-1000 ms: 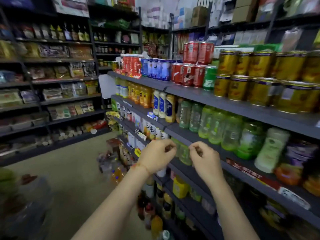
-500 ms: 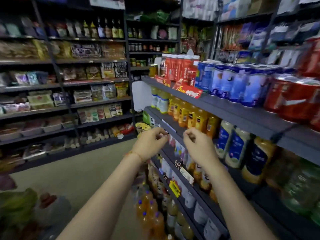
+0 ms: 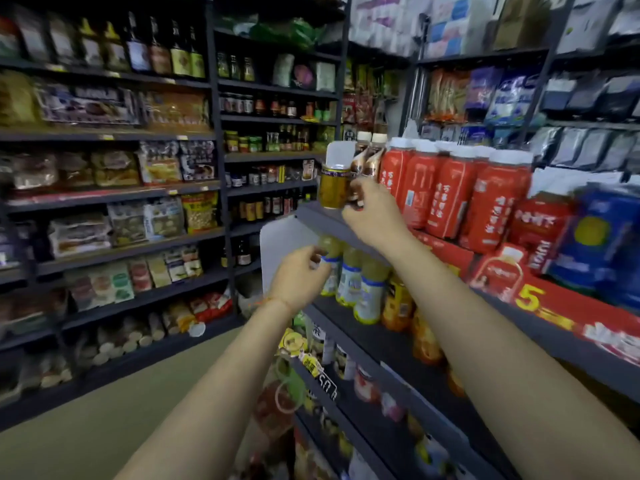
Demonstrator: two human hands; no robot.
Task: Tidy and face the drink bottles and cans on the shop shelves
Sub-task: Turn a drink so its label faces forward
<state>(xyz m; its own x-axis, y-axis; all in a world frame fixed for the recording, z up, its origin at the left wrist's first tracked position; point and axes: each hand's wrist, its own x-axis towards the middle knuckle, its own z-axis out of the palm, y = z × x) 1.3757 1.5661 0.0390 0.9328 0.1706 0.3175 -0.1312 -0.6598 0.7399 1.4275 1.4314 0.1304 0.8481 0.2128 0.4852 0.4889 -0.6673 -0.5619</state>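
Both hands worked at the end of the drinks shelving (image 3: 398, 348).

The top shelf (image 3: 311, 213) carried red cartons (image 3: 450, 192), two brown bottles (image 3: 369, 161) and, at its end, a gold can (image 3: 333, 188). The right hand (image 3: 372, 216) was raised just beside the can, fingers (image 3: 356, 202) curled, apparently pinching a brown bottle's base; blur prevented confirmation. One shelf below, the left hand (image 3: 299, 277) had its fingers curled against the first pale yellow bottle (image 3: 330, 265) in the row.
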